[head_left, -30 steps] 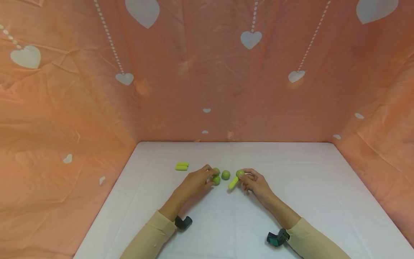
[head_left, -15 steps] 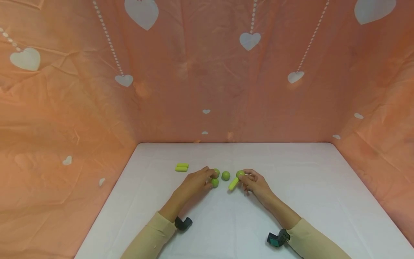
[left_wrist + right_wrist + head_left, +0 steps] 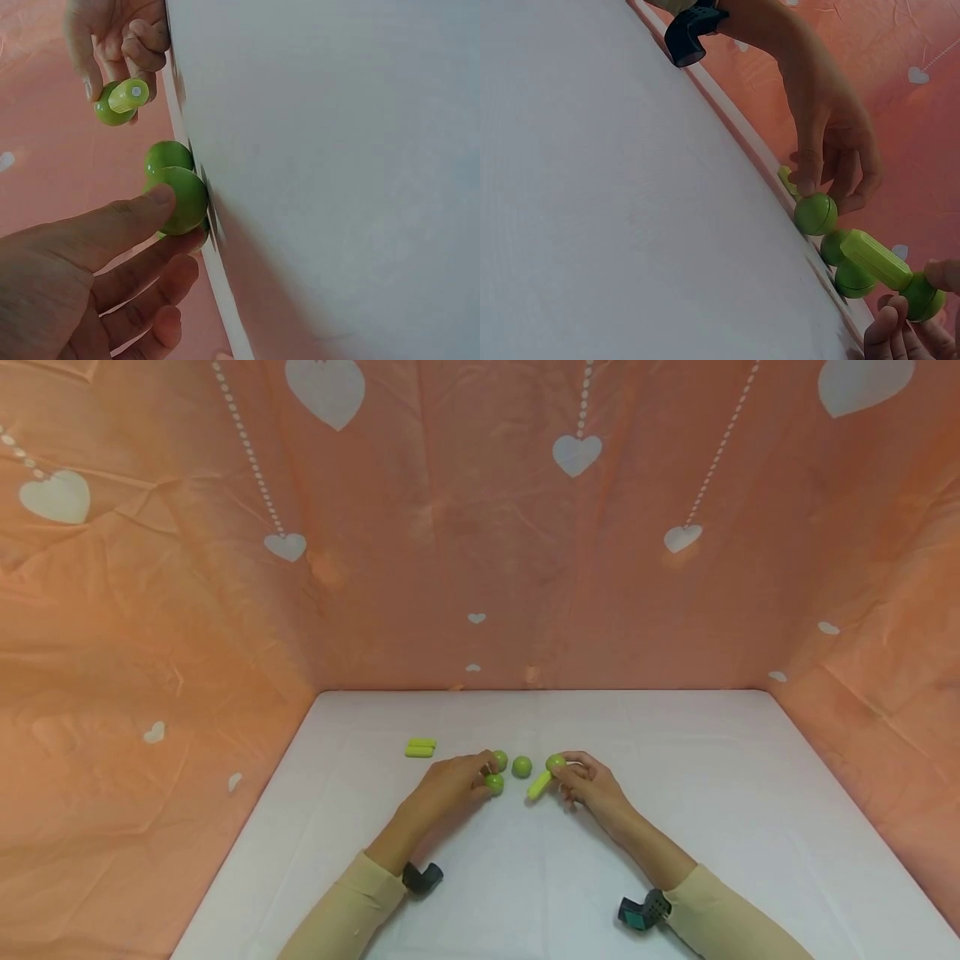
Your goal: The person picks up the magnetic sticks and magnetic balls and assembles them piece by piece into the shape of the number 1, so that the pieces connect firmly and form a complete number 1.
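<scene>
Toward the far edge of the bench (image 3: 675,735), a ball (image 3: 555,762) seemingly joined to a stick (image 3: 538,786) is being gripped by the right hand (image 3: 596,787) and a bare ball (image 3: 493,785) by the left hand (image 3: 447,781), while two balls (image 3: 522,767) and two sticks (image 3: 419,752) are being left unjoined.

"What changes for us here?"

"In the left hand (image 3: 452,781), we see the nearer green ball (image 3: 494,785) shift slightly left and our way, farther from the green ball behind it (image 3: 501,760) than a second ago."

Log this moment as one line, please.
left grip: around ball; right grip: holds another ball with stick; between: loose ball; aside: two sticks
</scene>
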{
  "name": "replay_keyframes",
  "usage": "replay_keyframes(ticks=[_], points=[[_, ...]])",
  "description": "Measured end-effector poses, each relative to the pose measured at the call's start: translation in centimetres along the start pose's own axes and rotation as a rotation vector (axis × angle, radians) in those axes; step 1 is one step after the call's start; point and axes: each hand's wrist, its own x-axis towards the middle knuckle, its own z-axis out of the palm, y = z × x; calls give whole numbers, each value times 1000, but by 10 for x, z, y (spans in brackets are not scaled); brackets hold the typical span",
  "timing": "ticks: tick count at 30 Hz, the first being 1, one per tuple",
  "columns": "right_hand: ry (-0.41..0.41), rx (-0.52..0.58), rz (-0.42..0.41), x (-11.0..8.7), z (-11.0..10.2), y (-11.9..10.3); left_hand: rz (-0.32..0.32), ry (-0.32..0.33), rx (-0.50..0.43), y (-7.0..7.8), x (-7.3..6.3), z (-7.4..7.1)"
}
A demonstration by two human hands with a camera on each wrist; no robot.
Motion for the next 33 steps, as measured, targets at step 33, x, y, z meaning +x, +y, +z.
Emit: replay_keyframes(ticks=[33], points=[[19, 61, 35, 1, 1, 1, 60, -62, -58, 5, -3, 0]])
